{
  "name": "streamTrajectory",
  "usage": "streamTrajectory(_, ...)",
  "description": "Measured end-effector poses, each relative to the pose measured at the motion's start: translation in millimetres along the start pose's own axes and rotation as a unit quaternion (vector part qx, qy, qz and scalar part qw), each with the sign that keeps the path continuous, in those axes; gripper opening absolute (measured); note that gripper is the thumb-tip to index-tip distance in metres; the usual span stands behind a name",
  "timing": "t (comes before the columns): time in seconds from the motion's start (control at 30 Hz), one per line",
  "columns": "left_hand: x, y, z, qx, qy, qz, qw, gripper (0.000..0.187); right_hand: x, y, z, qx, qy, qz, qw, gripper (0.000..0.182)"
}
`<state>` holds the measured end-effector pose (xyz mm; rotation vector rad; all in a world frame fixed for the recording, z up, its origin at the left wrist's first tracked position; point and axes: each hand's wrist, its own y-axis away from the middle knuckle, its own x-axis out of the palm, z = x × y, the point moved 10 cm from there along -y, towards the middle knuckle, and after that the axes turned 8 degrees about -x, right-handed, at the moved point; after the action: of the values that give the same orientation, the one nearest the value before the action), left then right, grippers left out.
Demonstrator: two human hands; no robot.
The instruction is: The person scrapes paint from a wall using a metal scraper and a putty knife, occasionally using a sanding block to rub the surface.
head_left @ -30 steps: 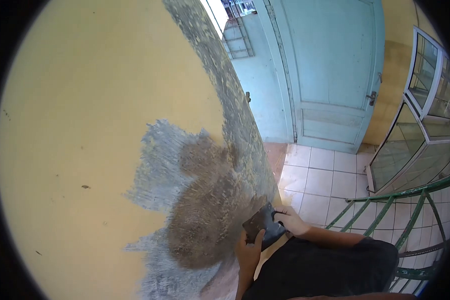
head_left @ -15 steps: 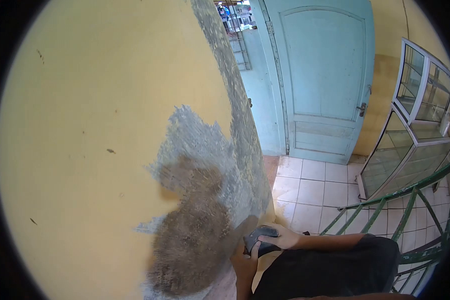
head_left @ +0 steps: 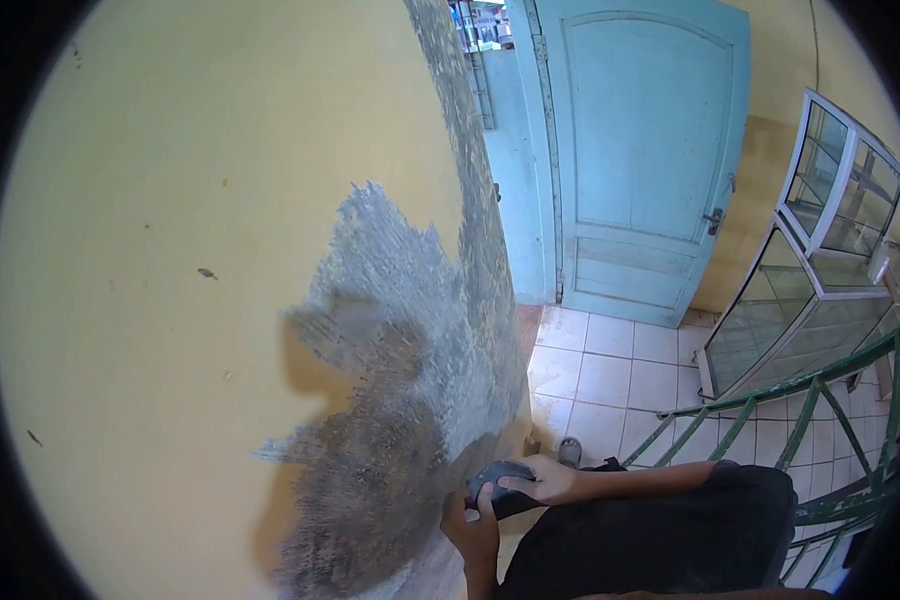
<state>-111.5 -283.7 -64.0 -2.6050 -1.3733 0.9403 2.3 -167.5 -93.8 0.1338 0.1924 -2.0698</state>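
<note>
Both hands are on a dark, rounded object point(head_left: 503, 480) beside the scraped wall. My left hand point(head_left: 473, 522) grips its near left side, with the thumb up against it. From the right, my right hand point(head_left: 552, 480) wraps its fingers round the other side. What the object is cannot be made out. The yellow wall point(head_left: 170, 350) bears a rough grey patch point(head_left: 400, 260) to the left of my hands. A dark shadow falls over the lower part of the patch.
A light blue door point(head_left: 645, 150) stands beyond the wall edge. White floor tiles point(head_left: 605, 375) lie below it. At the right are a glass cabinet point(head_left: 760, 310) and a green metal railing point(head_left: 800, 430). A grey shoe point(head_left: 570, 452) shows on the floor.
My hands and the dark object have shifted slightly left in the view. The wall patch and door have shifted too as the camera moved. The shoe has come into view.
</note>
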Motion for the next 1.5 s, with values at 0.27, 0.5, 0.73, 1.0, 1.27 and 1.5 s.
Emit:
streamTrajectory(0.27,2,-18,-39,-0.019,-0.023,-0.076,0.997,0.023,-22,-28,9,-0.028,-0.100,0.092,0.990,0.047)
streamTrajectory(0.5,66,-51,-59,-0.095,0.031,-0.093,0.991,0.019,-101,-56,-18,0.067,-0.141,0.126,0.980,0.040)
streamTrajectory(0.73,103,-106,-151,0.039,-0.066,-0.194,0.978,0.018,-175,-99,-27,0.043,-0.239,0.150,0.958,0.043)
streamTrajectory(1.0,32,-138,-257,0.133,-0.163,-0.465,0.860,0.031,-200,-113,-26,0.037,-0.158,0.190,0.968,0.033)
streamTrajectory(1.27,0,-169,-301,0.123,-0.185,-0.538,0.813,0.046,-193,-77,-33,0.035,-0.178,0.109,0.977,0.041)
streamTrajectory(1.5,26,-161,-272,0.260,-0.139,-0.461,0.837,0.029,-280,-65,-54,0.018,-0.229,-0.195,0.953,0.027)
